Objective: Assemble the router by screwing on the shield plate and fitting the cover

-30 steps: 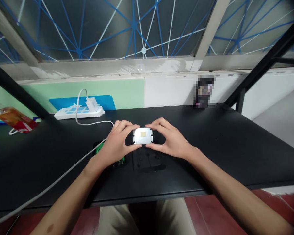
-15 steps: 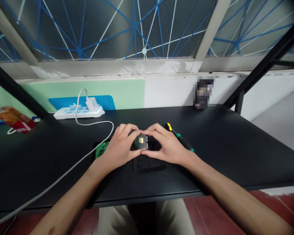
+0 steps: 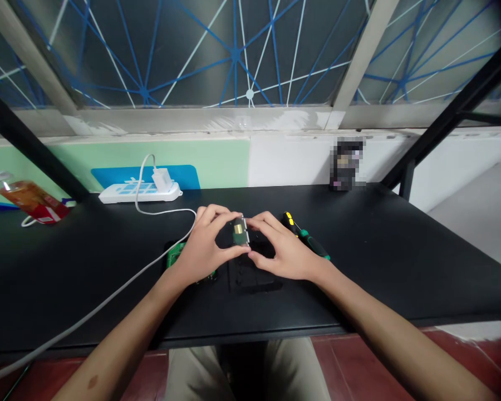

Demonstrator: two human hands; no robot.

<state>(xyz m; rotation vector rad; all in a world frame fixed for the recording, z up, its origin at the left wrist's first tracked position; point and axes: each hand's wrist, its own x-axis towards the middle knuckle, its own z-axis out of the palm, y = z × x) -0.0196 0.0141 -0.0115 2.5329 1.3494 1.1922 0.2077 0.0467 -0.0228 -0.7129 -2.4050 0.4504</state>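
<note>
Near the front edge of the tabletop: one dark flat part; one green circuit board, partly hidden by the left hand. Above: one metal plate, tilted, its top and bottom edges in the left grip; right hand curved beside it, contact uncertain. Step judged: handling the plate; next move calls for steady edge contact. Toward the right edge: two hand tools. Rear edge: one power strip.
</note>
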